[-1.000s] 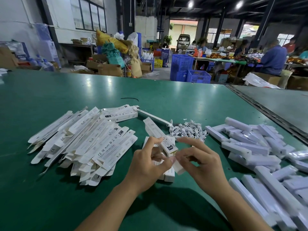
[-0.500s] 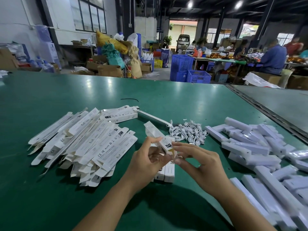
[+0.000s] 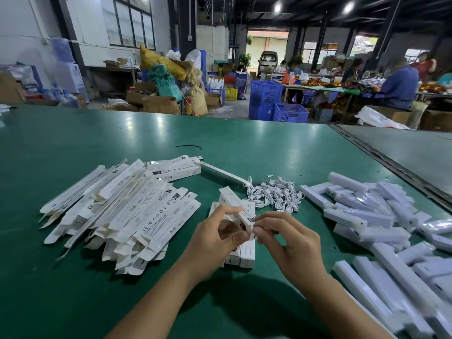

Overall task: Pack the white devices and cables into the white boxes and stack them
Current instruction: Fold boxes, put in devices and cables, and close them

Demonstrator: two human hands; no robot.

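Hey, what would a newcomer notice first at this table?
The left hand and right hand, near centre, grip one long white box above the green table. A fan of flat boxes lies left of them, a heap of white devices right, white cables just beyond.

single head view, forward and down, close over green table [image 3: 73,148]
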